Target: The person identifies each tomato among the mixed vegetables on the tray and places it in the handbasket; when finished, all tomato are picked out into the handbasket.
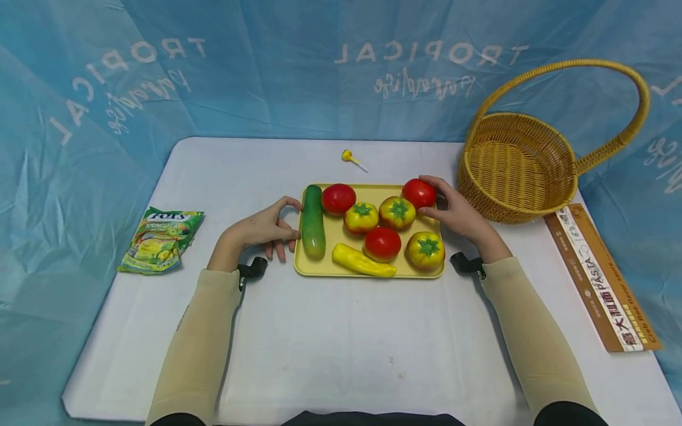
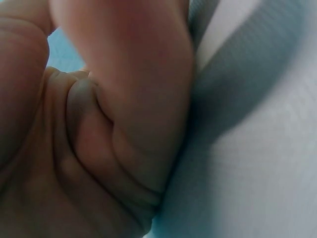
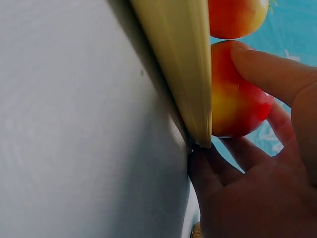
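Observation:
A yellow tray (image 1: 367, 276) carries a cucumber (image 1: 313, 225), several red tomatoes (image 1: 382, 244), several yellow-red tomatoes with green tops (image 1: 425, 251) and a yellow pepper (image 1: 363, 260). My left hand (image 1: 263, 228) is at the tray's left rim beside the cucumber, index fingertip and thumb touching the rim apart from each other. In the left wrist view its palm (image 2: 74, 163) and folded fingers fill much of the frame. At the back right corner, my right hand (image 1: 453, 207) holds a red tomato (image 3: 233, 94), thumb on its side, other fingers behind it and by the tray corner.
Behind the tray lies a yellow lollipop (image 1: 348, 156). A green snack bag (image 1: 160, 239) rests at the left. A wicker basket (image 1: 479, 186) with a tall handle stands at the back right, near a long brown pasta box (image 1: 602, 278).

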Tool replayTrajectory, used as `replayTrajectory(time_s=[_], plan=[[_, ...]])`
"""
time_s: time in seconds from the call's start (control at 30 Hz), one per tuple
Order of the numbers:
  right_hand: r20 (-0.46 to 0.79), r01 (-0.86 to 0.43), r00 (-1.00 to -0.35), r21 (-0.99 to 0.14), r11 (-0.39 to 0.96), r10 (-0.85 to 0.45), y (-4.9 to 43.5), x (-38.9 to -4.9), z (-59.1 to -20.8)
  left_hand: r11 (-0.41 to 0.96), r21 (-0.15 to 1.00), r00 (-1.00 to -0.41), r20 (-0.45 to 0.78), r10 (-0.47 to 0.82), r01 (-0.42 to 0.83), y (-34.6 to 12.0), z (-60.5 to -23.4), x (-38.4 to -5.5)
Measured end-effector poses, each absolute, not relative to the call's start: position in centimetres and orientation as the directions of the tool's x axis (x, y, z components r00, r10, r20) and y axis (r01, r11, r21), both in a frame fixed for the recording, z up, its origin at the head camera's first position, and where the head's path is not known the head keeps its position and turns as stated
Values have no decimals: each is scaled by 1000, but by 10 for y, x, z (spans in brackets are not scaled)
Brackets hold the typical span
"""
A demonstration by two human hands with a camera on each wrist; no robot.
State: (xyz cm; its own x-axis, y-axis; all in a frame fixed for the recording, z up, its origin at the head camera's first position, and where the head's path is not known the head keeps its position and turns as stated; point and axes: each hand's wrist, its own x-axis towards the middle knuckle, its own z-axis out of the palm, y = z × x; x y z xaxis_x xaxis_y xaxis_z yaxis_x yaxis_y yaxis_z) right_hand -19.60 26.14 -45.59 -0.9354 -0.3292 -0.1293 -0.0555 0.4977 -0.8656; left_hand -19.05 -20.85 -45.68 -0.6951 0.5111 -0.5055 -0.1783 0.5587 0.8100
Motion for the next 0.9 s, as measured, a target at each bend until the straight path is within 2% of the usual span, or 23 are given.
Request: replayTrajectory(time_s=[0.37, 0.6, 0.9], plan=[[-83, -85, -955, -842, 532, -285, 260, -194, -447, 556, 813, -692, -501, 520, -170, -207, -454, -192], [-23, -114, -961, -876, 469, -275, 259, -190, -433, 573, 802, -697, -509, 506, -170, -206, -454, -193], [-34, -87, -965, -894, 439, -261, 260, -185, -419, 567, 806, -695, -506, 511, -170, -207, -455, -192]])
